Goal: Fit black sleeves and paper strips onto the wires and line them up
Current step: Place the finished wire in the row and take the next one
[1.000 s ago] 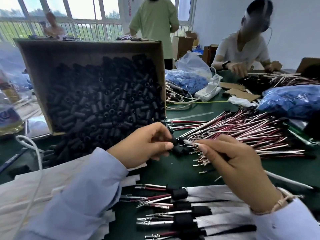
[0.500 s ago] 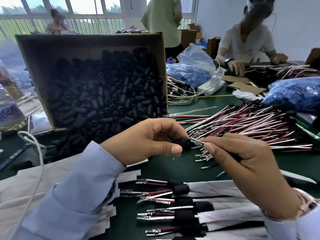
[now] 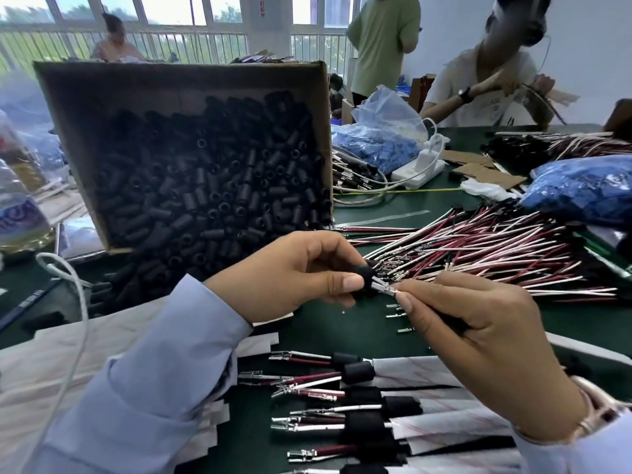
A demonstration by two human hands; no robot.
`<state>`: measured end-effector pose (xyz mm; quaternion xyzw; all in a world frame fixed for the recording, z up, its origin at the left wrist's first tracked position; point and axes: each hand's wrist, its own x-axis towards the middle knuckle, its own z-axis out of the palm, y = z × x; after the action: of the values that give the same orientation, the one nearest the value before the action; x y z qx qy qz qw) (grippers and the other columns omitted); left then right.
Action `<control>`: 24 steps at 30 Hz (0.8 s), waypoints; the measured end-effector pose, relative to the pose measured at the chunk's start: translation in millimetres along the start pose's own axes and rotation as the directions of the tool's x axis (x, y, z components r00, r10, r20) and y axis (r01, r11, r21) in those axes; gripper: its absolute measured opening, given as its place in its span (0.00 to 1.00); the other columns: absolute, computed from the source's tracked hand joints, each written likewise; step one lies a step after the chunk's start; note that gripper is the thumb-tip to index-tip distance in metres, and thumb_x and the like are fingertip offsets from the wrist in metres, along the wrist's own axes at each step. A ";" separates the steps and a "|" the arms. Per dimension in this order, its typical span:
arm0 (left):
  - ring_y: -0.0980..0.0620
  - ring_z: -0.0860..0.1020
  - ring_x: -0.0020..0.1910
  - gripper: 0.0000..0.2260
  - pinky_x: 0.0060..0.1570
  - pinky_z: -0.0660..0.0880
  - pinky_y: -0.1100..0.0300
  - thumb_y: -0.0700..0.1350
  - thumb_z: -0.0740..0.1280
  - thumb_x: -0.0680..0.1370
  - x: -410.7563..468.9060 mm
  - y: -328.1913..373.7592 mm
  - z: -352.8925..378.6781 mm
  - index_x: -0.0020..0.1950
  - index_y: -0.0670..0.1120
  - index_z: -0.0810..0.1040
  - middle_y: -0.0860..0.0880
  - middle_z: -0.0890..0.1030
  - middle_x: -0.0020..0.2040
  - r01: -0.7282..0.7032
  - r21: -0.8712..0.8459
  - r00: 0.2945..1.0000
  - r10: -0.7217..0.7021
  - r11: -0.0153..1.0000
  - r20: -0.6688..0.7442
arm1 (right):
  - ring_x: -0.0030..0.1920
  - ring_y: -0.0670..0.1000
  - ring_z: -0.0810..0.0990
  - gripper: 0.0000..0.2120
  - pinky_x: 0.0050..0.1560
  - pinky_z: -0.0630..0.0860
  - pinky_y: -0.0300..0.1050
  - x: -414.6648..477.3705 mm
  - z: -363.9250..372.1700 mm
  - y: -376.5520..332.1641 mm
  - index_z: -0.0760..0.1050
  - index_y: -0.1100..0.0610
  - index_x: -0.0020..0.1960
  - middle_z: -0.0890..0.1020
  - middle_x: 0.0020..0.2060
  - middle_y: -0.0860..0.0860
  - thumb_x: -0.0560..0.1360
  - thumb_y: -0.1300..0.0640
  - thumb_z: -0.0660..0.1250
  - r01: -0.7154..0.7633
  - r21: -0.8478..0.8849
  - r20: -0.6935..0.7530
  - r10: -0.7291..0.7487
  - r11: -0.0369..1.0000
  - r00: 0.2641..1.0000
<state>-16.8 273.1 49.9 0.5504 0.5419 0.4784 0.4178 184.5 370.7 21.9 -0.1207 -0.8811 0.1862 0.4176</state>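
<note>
Black is the little sleeve (image 3: 366, 279) pinched between the thumb and fingers of the left hand (image 3: 290, 275). It is held up over the green table (image 3: 342, 333), just in front of the cardboard box (image 3: 178, 80) heaped with more of the same. The right hand (image 3: 478, 340) grips the wires (image 3: 383, 288) close behind their metal tips, and those tips sit right at the sleeve's mouth. Whether they have entered the bore I cannot tell from where I stand. To my eye, threading is the step in hand. Done well, it wants the tips kept tight together and square to the hole, with the grip short so the wires don't buckle and the sleeve turned so its opening faces them. Then a straight push, with a slight twist if a crimp catches on the rim. Loose wires (image 3: 478, 248) lie fanned out to the right. Nearer the person is a row of finished ones (image 3: 355, 372), each with a sleeve and a paper strip (image 3: 427, 371), where this one should be laid alongside, ends level.
</note>
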 end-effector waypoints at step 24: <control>0.52 0.80 0.37 0.10 0.41 0.78 0.62 0.44 0.67 0.72 -14.8 21.6 -5.1 0.51 0.42 0.79 0.49 0.79 0.39 0.103 0.308 0.970 -0.164 0.946 0.179 | 0.35 0.51 0.79 0.11 0.36 0.76 0.45 -1.5 -0.2 6.9 0.82 0.52 0.46 0.82 0.34 0.54 0.75 0.47 0.65 -0.225 0.356 0.292 0.120 0.907 0.949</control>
<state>-16.9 256.6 70.9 0.6142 0.5983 0.3037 0.4154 186.0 376.4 18.0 -0.0886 -0.8606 0.4063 0.2939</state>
